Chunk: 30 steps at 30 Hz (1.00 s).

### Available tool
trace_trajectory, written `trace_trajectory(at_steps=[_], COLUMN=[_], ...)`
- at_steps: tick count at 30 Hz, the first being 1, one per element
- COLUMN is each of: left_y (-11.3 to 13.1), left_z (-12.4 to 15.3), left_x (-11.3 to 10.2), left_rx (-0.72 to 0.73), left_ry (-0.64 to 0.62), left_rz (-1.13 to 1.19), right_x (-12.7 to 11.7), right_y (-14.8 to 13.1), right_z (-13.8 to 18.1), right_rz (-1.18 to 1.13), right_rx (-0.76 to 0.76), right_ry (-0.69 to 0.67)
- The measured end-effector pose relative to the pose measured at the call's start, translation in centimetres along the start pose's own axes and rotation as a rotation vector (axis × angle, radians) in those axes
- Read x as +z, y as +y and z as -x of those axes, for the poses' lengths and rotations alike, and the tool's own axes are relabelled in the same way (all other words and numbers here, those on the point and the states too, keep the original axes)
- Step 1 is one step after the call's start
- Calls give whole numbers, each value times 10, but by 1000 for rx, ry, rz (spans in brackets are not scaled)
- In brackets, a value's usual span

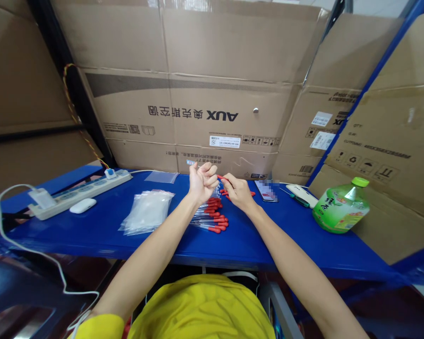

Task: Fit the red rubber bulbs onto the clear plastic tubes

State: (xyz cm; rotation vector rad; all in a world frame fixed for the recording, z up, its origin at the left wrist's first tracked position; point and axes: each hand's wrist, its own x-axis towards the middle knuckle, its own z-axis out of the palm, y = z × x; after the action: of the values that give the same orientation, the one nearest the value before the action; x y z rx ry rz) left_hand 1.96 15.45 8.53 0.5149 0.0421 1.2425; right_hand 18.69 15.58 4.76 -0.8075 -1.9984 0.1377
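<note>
My left hand (202, 182) is closed, its fingers curled around the thin tube of a dropper, which they mostly hide. My right hand (239, 192) pinches the red rubber bulb (222, 177) of that dropper, close beside the left hand. Below both hands lies a pile of droppers (212, 214), clear slim tubes with red bulbs pointing right. Several more red bulbs show partly behind my right hand. Left of the pile is a stack of clear zip bags (147, 212).
A white power strip (81, 194) and a white case (82, 205) lie on the blue table (240, 247) at left. A phone (266, 190), a white device (302, 194) and a green bottle (341, 207) are at right. Cardboard (198, 52) walls the back.
</note>
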Motion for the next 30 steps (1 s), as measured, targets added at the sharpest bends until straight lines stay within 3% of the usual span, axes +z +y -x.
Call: trace_trajectory(at_steps=[18,24,27,30], left_y=[-4,5,15,29], left_z=[0,-5,-12,-18], left_x=[-3,-3,-13,-30], left_rx=[13,33,92,294], left_ry=[-31,-41,155,583], left_rz=[-22,-189,-419,-860], right_x=[-4,0,-3,-7], right_y=[-8,-6,-1,7], right_z=[0,-1,-3,-5], right_rz=[297,278,220,180], right_rx=[-168,-51,44,101], right_ry=[66,42,15,-88])
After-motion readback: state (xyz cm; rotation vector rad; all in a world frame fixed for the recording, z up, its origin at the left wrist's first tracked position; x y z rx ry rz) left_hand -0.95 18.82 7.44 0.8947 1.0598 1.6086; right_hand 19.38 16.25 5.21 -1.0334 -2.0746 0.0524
